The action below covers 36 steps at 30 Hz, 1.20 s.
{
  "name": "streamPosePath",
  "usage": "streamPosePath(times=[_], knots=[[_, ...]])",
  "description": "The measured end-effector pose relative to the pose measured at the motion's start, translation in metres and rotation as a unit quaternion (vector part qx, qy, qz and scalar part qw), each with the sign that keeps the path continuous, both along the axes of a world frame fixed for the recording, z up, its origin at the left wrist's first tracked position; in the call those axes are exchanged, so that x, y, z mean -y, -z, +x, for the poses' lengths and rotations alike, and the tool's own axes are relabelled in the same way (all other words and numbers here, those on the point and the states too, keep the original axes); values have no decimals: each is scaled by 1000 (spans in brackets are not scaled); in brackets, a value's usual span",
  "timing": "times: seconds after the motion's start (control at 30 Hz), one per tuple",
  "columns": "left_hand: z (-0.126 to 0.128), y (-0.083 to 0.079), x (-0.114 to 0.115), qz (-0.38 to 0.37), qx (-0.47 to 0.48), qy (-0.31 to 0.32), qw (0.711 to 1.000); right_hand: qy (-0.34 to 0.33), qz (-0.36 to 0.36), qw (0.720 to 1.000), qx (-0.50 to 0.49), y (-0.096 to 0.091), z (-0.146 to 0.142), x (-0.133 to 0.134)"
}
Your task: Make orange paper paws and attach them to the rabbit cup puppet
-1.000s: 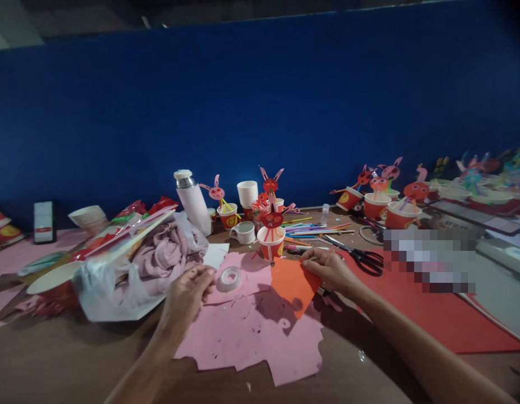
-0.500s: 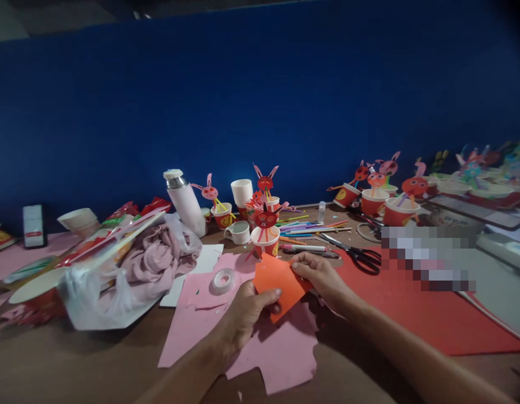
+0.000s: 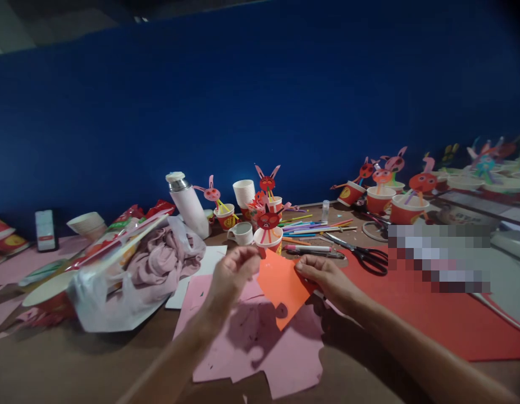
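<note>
The right hand [image 3: 325, 275] pinches between thumb and fingers the right edge of an orange paper [image 3: 283, 286], which is flat, thin and has straight sides. The left hand [image 3: 235, 272] has its fingers bent at the upper left corner of this paper; whether they grip it, I cannot tell. The two hands are apart, with the orange paper between them, above pink sheets [image 3: 296, 367] with uneven, cut edges. Just behind the paper stands a round paper cup [image 3: 268, 240]. To the right, scissors [image 3: 374, 261] with black handles lie partly on a smooth red sheet [image 3: 428, 320]. To the left, a thin, shiny plastic bag [image 3: 110, 308] surrounds soft, wrinkled cloth [image 3: 161, 258].
</note>
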<state>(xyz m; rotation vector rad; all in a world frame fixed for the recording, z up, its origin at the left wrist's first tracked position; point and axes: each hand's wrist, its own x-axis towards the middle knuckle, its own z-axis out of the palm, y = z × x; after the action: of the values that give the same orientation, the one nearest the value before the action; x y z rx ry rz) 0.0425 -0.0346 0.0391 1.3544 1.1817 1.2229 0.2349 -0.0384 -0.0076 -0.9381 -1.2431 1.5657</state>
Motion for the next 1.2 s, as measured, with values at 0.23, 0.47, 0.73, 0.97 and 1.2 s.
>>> streamPosePath(times=[0.23,0.47,0.73,0.97,1.2], knots=[[0,-19,-63,149,-249,-56,955,-49,51,997,20,-7,-1,4],[19,-16,-76,133,-248,-27,959,-46,56,997,41,-5,2,3],[17,-17,-87,109,-208,-73,969,-58,40,996,49,-1,1,3],[17,-18,-88,107,-207,-73,970,-60,40,995,64,6,2,-1],[11,-19,-88,165,-230,-9,959,-17,49,997,51,-4,4,0]])
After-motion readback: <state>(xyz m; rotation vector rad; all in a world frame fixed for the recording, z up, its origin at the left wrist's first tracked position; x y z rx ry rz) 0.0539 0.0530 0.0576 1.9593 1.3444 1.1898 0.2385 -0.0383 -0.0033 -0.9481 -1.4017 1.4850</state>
